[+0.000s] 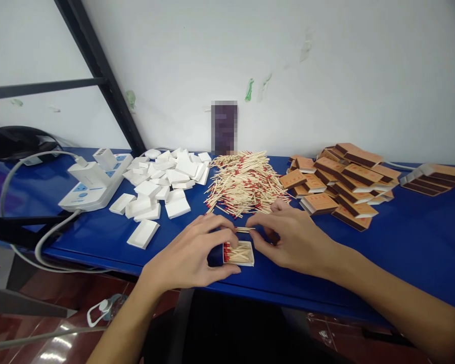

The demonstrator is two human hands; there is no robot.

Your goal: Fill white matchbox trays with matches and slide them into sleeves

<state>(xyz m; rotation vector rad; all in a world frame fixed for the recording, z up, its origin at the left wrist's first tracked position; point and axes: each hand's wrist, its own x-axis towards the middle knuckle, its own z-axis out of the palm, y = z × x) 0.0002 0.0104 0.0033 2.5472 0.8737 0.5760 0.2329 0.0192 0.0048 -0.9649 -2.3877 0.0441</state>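
Observation:
A white matchbox tray point(239, 254) holding red-tipped matches lies on the blue table near its front edge. My left hand point(197, 250) curves around the tray's left side, thumb by the front edge and fingers over the matches. Just behind the tray, a few matches point(244, 230) lie level between both hands. The thumb and forefinger of my right hand point(284, 235) are at their right end; my left fingertips are near the red heads. A large heap of matches point(248, 184) is behind my hands.
White empty trays point(147, 189) are scattered left of the heap. Orange-brown matchboxes point(349, 177) are piled on the right, with a leaning row point(436, 178) farther right. A power strip point(94, 187) with chargers and cables sits on the left, near a black metal frame point(98, 71).

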